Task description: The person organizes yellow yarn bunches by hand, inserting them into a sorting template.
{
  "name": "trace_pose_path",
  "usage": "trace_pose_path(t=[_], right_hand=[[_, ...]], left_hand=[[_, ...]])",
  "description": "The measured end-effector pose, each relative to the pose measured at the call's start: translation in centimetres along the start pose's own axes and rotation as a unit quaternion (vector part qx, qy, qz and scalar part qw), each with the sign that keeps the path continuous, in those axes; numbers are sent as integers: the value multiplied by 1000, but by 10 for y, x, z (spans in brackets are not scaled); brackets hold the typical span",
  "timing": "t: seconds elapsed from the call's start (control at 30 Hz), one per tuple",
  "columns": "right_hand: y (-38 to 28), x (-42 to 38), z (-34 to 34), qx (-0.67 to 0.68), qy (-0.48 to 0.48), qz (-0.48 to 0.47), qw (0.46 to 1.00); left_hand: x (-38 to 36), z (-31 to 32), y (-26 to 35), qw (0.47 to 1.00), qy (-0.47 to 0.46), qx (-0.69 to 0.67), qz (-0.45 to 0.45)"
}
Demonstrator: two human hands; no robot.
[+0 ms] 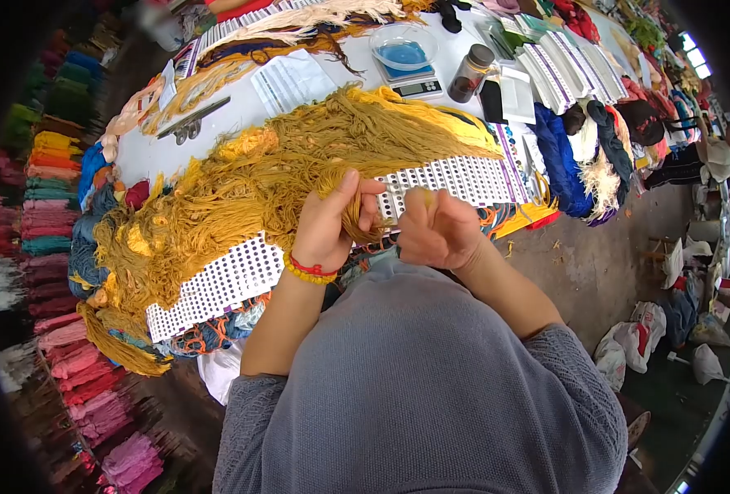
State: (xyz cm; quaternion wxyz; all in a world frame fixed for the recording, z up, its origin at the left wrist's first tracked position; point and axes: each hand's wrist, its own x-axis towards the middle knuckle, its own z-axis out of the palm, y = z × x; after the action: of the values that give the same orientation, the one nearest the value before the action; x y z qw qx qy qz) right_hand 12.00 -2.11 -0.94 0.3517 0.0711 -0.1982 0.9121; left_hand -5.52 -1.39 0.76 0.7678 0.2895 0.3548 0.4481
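Observation:
My left hand (pixel 328 221) is closed around a small bundle of olive-gold yarn (pixel 353 216), thumb pointing up, strands hanging below the fingers. Just to its right, my right hand (pixel 441 232) is curled with its fingertips pinched and slightly blurred. A yellowish bit shows at those fingertips, too smeared to make out. Beneath and beyond both hands spreads a big tangled heap of olive-gold yarn (pixel 241 183). Long white cards with rows of dark holes (pixel 225 280) lie along the table's near edge, partly under the heap. Brighter yellow yarn (pixel 435 122) lies at the heap's far right.
Past the yarn are a digital scale with a clear bowl (pixel 404 59), a dark jar (pixel 472 74), a printed sheet (pixel 292 82) and a dark metal clip (pixel 190 123). Stacked white cards (pixel 558 70) and blue yarn (pixel 561 160) sit right. Colored skeins (pixel 48 214) line the left.

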Motion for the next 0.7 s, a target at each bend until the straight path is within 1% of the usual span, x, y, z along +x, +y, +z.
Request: trace_pose_path(t=[0.03, 0.07, 0.1, 0.13, 0.17, 0.2, 0.23, 0.27, 0.3, 0.33, 0.37, 0.4, 0.5, 0.57, 0.7], right_hand=[[-2, 2, 6, 1, 0, 0, 1000], [-6, 5, 14, -71, 78, -22, 994], [-9, 7, 17, -142, 155, -44, 977], [-14, 10, 14, -232, 187, -34, 954], [-12, 14, 17, -330, 267, -34, 905], [-8, 19, 21, -421, 343, -34, 839], [-2, 21, 22, -430, 360, -42, 827], [0, 21, 20, -430, 361, -41, 827], [3, 19, 15, -500, 356, -21, 789], [6, 18, 12, -567, 348, -1, 747], [8, 20, 11, -582, 356, 5, 731], [7, 20, 11, -582, 356, 5, 731], [7, 21, 8, -567, 372, 18, 734], [9, 17, -2, -563, 368, -26, 739], [6, 18, 3, -550, 368, -34, 749]], left_hand=[[0, -1, -1, 1000, 0, 0, 0], [1, 1, -2, 999, -7, -43, 1], [1, 3, -2, 996, -15, -86, 2], [0, 7, -1, 996, -16, -86, 2], [-1, 12, 1, 998, 17, -59, -3], [-3, 15, 3, 998, 49, -33, -8], [-2, 13, 2, 998, 50, -33, -7], [-2, 12, 0, 999, 28, -19, 3], [-2, 11, -2, 1000, 6, -5, 13], [-1, 12, -3, 1000, 6, -5, 12], [0, 15, -6, 996, 10, 62, 57], [1, 17, -7, 986, 15, 128, 102], [1, 15, -7, 988, 24, 107, 113], [1, 15, -6, 989, 33, 96, 107], [1, 14, -2, 992, 48, 70, 88]])
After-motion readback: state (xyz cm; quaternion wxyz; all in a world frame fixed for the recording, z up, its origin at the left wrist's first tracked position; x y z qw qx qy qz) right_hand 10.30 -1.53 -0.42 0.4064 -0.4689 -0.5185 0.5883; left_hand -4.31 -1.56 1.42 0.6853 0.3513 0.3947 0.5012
